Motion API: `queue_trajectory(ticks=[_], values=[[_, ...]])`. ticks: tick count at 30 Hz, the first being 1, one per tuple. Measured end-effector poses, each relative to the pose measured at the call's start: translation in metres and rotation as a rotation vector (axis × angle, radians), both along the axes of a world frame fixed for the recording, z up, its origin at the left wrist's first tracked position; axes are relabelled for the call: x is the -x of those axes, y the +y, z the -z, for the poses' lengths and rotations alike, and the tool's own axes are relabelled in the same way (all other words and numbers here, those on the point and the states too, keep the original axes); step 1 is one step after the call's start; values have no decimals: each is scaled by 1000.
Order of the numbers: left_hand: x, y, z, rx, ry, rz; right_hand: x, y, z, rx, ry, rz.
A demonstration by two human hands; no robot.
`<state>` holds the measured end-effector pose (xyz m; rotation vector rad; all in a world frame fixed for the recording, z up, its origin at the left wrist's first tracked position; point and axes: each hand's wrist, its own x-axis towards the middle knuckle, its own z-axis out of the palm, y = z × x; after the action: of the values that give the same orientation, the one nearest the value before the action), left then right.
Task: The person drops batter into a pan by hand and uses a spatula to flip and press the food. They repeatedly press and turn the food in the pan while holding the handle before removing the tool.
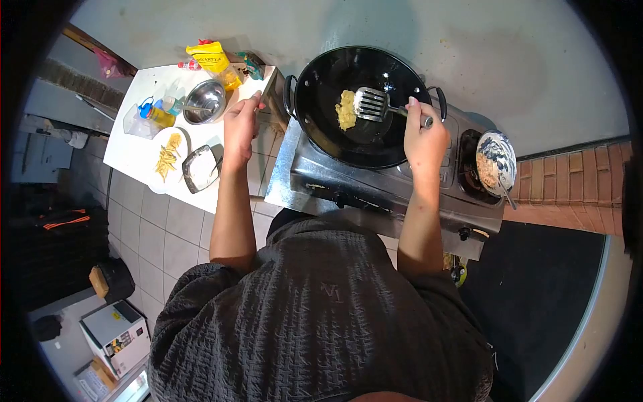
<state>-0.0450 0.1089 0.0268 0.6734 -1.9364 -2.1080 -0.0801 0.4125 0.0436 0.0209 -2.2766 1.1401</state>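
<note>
My right hand [427,139] is closed around the handle of a slotted metal spatula [372,104]. The spatula's head lies inside a large black two-handled wok [378,70], touching or just beside a yellow, lumpy piece of food [345,111]. My left hand [240,128] hovers between the white table and the wok, fingers pinched together; whatever may be in them is too small to make out. The wok stands on a metal gas stove [335,179].
On the white table [144,87] are a steel bowl [213,94], a plate [175,175] of yellowish strips, a dark square dish [201,169] of white powder, bottles and a yellow packet [209,57]. A smeared bowl [495,157] sits on the stove's right side.
</note>
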Motion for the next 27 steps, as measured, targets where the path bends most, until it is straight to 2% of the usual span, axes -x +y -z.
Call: queue_trajectory(ticks=[7, 9, 14, 17, 27], values=[[1, 2, -1, 13, -18, 4, -10, 0, -4, 68, -71, 86], [1, 3, 0, 11, -12, 9, -8, -5, 3, 190, -69, -4], [2, -1, 3, 19, -3, 8, -12, -4, 1, 92, -97, -31], [1, -2, 3, 15, 0, 4, -13, 0, -3, 43, -46, 48], [9, 4, 6, 33, -49, 19, -11, 4, -3, 50, 15, 75]])
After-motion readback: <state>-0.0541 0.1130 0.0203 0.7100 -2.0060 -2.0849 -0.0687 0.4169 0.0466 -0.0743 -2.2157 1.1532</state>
